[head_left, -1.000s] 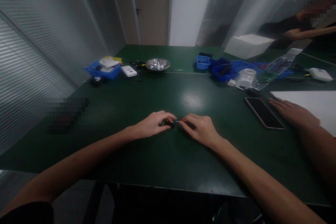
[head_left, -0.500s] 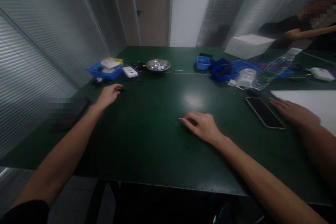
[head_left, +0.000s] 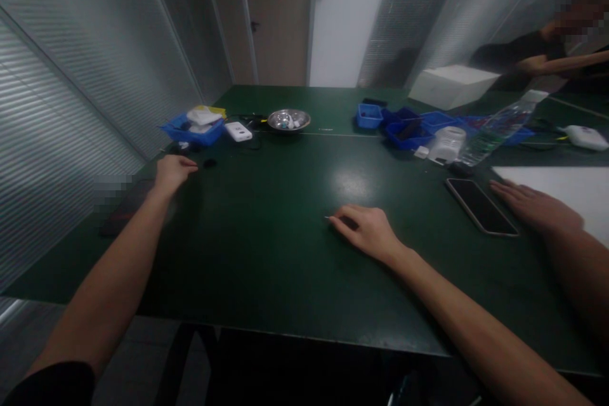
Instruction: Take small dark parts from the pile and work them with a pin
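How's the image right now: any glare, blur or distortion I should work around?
Head view: dim light, with a pale glare patch on the table beyond the right hand; head view: soft detail, so the black piece beside the left hand is an indistinct blob; head view: apparent wide-angle distortion, slanting the blinds at left.

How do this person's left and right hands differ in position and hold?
The left hand is farther across the table; the right hand is closer in. The right hand holds a thin, pale-tipped item; the left hand shows nothing held, a dark round piece lying beside it. Both are bare.
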{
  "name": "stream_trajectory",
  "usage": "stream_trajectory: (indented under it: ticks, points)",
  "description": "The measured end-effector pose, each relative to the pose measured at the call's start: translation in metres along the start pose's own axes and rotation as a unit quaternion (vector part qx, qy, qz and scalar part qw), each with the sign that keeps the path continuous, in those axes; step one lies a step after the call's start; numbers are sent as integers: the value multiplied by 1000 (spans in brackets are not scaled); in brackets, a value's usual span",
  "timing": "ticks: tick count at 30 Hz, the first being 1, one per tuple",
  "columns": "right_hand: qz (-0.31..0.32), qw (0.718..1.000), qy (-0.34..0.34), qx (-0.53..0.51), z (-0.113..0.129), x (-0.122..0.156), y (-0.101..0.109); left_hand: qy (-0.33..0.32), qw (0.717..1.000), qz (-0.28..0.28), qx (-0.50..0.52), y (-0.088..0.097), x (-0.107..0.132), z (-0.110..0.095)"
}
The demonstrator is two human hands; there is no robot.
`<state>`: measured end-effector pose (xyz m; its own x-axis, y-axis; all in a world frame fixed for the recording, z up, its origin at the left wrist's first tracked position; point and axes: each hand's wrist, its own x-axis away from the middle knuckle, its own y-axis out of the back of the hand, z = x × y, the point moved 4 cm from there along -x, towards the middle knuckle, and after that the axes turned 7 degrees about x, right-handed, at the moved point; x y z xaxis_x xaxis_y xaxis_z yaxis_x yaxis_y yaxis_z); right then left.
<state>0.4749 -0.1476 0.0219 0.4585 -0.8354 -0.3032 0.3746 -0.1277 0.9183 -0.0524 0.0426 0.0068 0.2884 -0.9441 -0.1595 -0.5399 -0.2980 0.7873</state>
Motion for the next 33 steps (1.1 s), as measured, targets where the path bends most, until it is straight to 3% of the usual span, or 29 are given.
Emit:
stream_trajectory:
  ticks: [3,6,11,18,25,33]
  points:
    - [2,1000,2,-2,0,0,0,2,1000,-13,-23,-2,5,-2]
    - [2,1000,2,1,0,0,0,-42,997,-51,-36,-2,11,-11]
    - [4,1000,2,5,1,0,0,-72,995,-67,6,-1,19,-23]
    - [2,1000,6,-2,2,0,2,13,995,-39,87,-8,16,-24]
    - [8,1000,8,-2,3,-1,3,38,989,-22,139,-11,18,-28]
    - [10,1000,5,-1,1,0,1,-83,993,-74,31,-13,27,-46]
